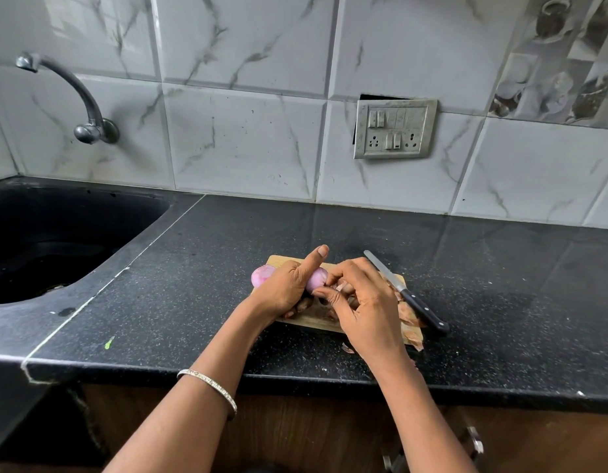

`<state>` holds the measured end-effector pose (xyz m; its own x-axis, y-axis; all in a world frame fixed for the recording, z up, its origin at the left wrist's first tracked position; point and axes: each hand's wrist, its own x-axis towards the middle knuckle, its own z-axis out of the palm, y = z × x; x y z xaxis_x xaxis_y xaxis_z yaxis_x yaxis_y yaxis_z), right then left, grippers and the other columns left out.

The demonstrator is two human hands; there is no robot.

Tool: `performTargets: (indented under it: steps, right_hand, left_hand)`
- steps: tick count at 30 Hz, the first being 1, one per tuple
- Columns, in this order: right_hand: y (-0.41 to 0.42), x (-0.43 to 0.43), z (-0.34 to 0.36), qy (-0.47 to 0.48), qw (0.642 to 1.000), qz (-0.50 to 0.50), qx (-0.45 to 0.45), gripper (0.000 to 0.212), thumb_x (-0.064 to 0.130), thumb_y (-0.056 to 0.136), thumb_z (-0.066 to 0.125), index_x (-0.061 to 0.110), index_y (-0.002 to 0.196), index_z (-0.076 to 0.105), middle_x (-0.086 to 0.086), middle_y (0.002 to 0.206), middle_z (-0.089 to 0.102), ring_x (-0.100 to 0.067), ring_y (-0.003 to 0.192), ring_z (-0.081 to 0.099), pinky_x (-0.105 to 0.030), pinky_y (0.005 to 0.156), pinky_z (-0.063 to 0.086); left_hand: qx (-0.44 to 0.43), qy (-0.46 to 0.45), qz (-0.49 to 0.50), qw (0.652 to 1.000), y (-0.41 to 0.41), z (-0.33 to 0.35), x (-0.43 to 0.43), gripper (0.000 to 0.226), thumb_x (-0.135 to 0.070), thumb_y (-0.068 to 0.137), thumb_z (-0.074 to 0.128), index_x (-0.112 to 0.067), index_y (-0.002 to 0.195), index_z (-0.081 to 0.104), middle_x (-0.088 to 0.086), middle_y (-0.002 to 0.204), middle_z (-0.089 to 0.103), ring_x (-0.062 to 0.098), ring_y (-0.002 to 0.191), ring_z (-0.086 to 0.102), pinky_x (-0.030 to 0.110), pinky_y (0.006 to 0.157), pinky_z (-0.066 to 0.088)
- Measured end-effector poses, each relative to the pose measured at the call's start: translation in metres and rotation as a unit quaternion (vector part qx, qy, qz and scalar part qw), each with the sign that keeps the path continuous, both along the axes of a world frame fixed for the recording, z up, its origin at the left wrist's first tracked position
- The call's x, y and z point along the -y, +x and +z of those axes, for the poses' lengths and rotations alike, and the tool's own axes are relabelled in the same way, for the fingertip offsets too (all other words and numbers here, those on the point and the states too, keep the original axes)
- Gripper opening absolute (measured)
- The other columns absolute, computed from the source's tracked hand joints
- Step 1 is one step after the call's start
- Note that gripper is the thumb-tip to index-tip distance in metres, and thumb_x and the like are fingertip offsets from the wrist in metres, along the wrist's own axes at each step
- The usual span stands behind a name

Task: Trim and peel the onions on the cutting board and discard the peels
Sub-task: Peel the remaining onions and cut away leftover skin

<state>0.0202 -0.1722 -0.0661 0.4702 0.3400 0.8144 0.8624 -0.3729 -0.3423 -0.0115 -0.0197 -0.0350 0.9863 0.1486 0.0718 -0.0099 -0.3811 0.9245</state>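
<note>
Workpiece: held onion (316,278), pink and mostly bare of skin, held over the cutting board (278,260).
Support grip: left hand (284,291) holds the bulb with its fingers curled round it and the thumb stretched straight out.
Peeling grip: right hand (364,302) pinches at the bulb's right end with thumb and forefinger, apparently on a remaining strip of skin.
Handling: judged light and firm. Bare flesh is likely slick; dry skin is thin and tears easily. Hold round the widest part and pull skin from the trimmed end.
Finished item: second onion (262,275), peeled, lies on the board just behind the left hand.
Waste: peels (410,315) are heaped on the board's right side, with a scrap on the bench (193,285); not yet discarded.
Tool: knife (409,297) lies with its blade on the board and its handle on the bench, near the right hand.
Surroundings: sink (56,233) is well apart, to the left.
</note>
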Motion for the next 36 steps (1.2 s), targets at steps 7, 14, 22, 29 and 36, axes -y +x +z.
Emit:
performTargets:
  steps: [7, 14, 22, 29, 36]
  right_hand:
    - [0.005, 0.001, -0.002, 0.036, 0.999, 0.004, -0.021, 0.026, 0.035, 0.083, 0.08, 0.015, 0.08, 0.064, 0.01, 0.082, 0.059, -0.009, 0.07, 0.058, -0.037, 0.058, 0.051]
    - [0.001, 0.004, 0.002, 0.101, 0.994, -0.018, -0.042, 0.009, 0.019, 0.088, 0.076, 0.014, 0.09, 0.069, 0.01, 0.087, 0.067, -0.006, 0.076, 0.062, -0.029, 0.066, 0.052]
    - [0.002, 0.023, 0.014, 0.195, 0.962, -0.182, -0.051, 0.039, 0.033, 0.091, 0.073, 0.021, 0.061, 0.051, 0.013, 0.051, 0.051, -0.005, 0.046, 0.046, -0.024, 0.047, 0.036]
    - [0.019, 0.081, 0.026, -0.125, 0.889, -0.353, -0.263, 0.049, 0.037, 0.09, 0.071, 0.019, 0.133, 0.056, -0.004, 0.128, 0.063, -0.029, 0.119, 0.057, -0.045, 0.095, 0.05]
    - [0.017, 0.08, 0.038, -0.213, 0.857, -0.325, -0.339, 0.023, 0.023, 0.097, 0.062, 0.014, 0.118, 0.069, -0.008, 0.11, 0.068, -0.028, 0.104, 0.062, -0.032, 0.073, 0.041]
  left_hand:
    - [-0.005, -0.002, -0.029, 1.0, 0.0, 0.0, 0.0, 0.077, -0.071, 0.097, 0.032, -0.017, 0.046, 0.053, 0.003, 0.043, 0.039, 0.013, 0.034, 0.03, 0.018, 0.035, 0.024]
    - [0.02, -0.062, -0.056, 0.996, -0.002, -0.009, -0.004, 0.064, -0.064, 0.098, 0.04, -0.011, 0.072, 0.064, 0.005, 0.057, 0.054, 0.014, 0.04, 0.042, 0.021, 0.039, 0.033]
    - [0.053, -0.095, -0.089, 0.99, -0.007, -0.015, -0.009, 0.031, -0.034, 0.103, 0.047, -0.014, 0.127, 0.056, 0.001, 0.099, 0.074, 0.011, 0.078, 0.072, 0.02, 0.049, 0.047]
    - [0.043, -0.094, -0.068, 0.992, -0.005, -0.014, -0.003, 0.037, -0.037, 0.104, 0.042, -0.005, 0.117, 0.054, 0.01, 0.087, 0.077, 0.014, 0.066, 0.073, 0.018, 0.042, 0.046]
    - [0.078, -0.037, -0.034, 0.996, -0.004, -0.022, -0.004, 0.035, -0.043, 0.088, 0.062, -0.019, 0.114, 0.061, -0.015, 0.075, 0.069, 0.0, 0.062, 0.061, 0.018, 0.049, 0.044]
